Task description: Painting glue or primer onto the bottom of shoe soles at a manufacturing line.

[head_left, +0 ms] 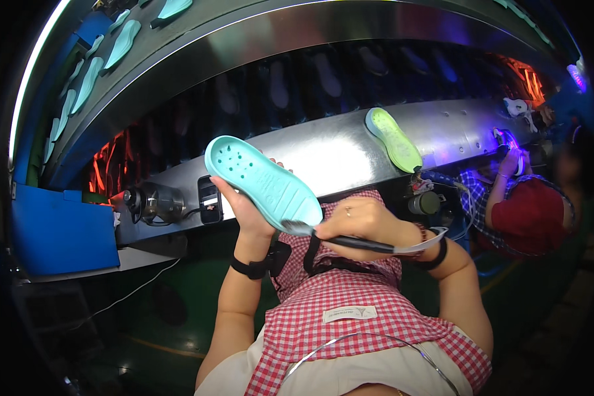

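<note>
A turquoise shoe sole (264, 181), with a group of small holes at its far end, rests tilted in my left hand (241, 208). My left fingers are closed round its edges, partly hidden beneath it. In my right hand (363, 221) is a brush (360, 244) with a dark handle, gripped in closed fingers. Its greyish head meets or hovers just over the near end of the sole; I cannot tell which. A pale curved piece sticks out behind the handle, by my right wrist. A yellow-green sole (397, 142) lies on the metal ledge (336, 145) beyond my hands.
Beyond the ledge runs a dark conveyor (297, 82) carrying soles. A glass jug (155, 203) and a black phone-like device (210, 200) stand at left, beside a blue box (63, 231). At right a co-worker in a red cap (531, 214) handles something under violet light.
</note>
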Available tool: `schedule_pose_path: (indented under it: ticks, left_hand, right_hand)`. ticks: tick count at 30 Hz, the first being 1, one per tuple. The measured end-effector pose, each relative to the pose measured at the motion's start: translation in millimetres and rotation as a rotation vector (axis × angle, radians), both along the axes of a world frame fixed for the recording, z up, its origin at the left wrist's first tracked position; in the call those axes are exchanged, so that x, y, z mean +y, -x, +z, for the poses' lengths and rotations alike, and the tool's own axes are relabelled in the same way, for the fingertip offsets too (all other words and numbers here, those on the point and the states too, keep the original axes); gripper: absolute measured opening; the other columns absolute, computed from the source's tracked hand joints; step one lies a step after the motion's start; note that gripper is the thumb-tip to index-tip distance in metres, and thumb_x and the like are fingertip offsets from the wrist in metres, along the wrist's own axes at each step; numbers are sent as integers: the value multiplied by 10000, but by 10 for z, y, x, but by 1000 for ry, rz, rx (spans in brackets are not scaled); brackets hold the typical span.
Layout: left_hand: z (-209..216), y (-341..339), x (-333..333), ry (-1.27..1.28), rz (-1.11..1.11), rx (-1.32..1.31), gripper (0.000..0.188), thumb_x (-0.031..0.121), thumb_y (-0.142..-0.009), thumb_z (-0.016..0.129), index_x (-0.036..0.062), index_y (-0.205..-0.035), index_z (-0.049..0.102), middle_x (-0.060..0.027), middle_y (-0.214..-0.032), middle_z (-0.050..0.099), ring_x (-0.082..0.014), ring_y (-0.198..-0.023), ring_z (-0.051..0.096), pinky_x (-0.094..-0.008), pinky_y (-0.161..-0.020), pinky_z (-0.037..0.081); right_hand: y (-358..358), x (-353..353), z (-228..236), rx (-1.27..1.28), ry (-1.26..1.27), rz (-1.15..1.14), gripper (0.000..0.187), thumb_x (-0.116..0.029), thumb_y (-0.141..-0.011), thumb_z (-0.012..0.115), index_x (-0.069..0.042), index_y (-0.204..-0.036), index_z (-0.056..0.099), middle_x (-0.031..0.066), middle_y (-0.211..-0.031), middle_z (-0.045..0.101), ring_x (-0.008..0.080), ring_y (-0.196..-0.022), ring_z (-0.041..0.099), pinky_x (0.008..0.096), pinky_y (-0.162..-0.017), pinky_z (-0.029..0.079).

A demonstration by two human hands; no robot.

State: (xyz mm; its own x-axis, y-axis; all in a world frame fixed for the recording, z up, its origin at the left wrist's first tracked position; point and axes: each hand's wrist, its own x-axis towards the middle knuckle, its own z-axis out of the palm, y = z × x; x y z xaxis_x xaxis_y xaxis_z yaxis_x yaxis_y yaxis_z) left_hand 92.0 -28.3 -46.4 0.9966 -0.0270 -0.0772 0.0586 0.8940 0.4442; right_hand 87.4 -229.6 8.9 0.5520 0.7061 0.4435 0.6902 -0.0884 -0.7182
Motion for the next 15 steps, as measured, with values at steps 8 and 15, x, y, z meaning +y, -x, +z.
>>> schedule_pose_path:
  ticks: [8, 15]
  left_hand:
    - [173, -33, -287, 40, -12, -18, 909, 779, -743, 162, 40, -1208, 413, -136, -951, 564, -292, -921, 552, -482, -888, 416]
    - [388, -49, -132, -85, 218, 22, 897, 782, -736, 193, 53, -1211, 412, -127, -990, 555, -278, -921, 560, -498, -871, 431]
  right_hand:
    - [-177, 91, 197, 269, -160, -117, 188, -61, -685, 684, -35, -870, 664, 105, -759, 637, 185, -686, 606, 274, -644, 469]
    - [-252, -124, 243, 538, -90, -142, 186, -23, -710, 680, -35, -896, 667, 82, -805, 648, 168, -729, 602, 268, -681, 478]
